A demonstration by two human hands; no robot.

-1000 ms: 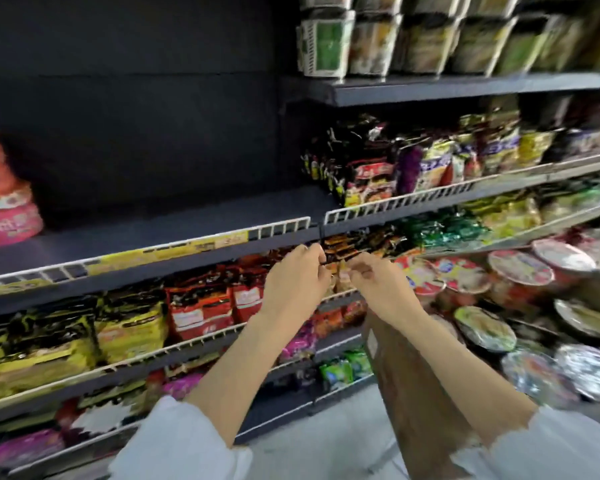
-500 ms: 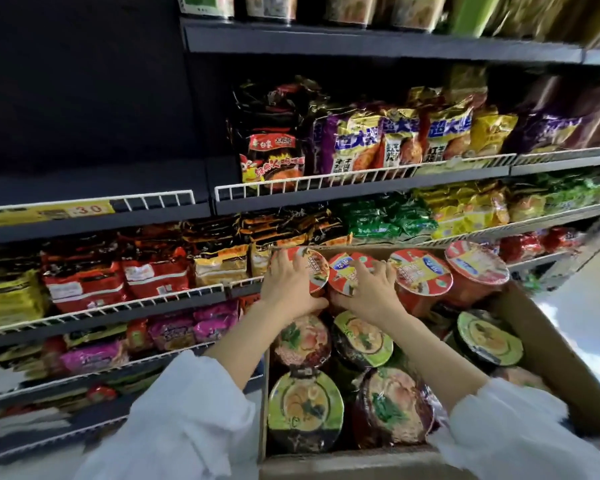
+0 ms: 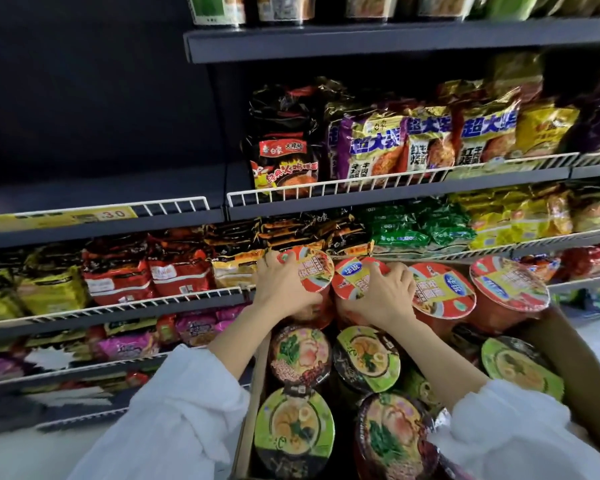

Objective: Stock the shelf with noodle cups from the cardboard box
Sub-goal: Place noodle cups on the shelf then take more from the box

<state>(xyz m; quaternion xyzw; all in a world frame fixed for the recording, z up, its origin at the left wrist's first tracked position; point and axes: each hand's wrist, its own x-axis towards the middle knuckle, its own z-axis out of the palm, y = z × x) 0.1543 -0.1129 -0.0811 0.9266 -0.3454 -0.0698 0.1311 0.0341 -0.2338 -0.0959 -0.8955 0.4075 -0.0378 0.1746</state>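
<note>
An open cardboard box (image 3: 574, 344) stands in front of the shelves, packed with noodle cups. My left hand (image 3: 283, 287) wraps the lid and side of a red cup (image 3: 314, 271) at the box's far left. My right hand (image 3: 383, 296) grips the red cup (image 3: 352, 277) beside it. Two more red cups (image 3: 442, 291) (image 3: 508, 284) stand to the right. Green-lidded and dark cups (image 3: 368, 358) fill the nearer rows. An empty dark shelf (image 3: 94, 188) with a white wire rail lies at upper left.
Shelves of bagged noodles (image 3: 371, 147) run behind and beside the box, each with a white wire front rail (image 3: 326, 188). More cups stand on the top shelf (image 3: 395, 39). Pale floor shows at the bottom left and at the right.
A second ago my hands were together in front of the shelves above the box. The view swung down and right, and both hands now close on red cups in the box.
</note>
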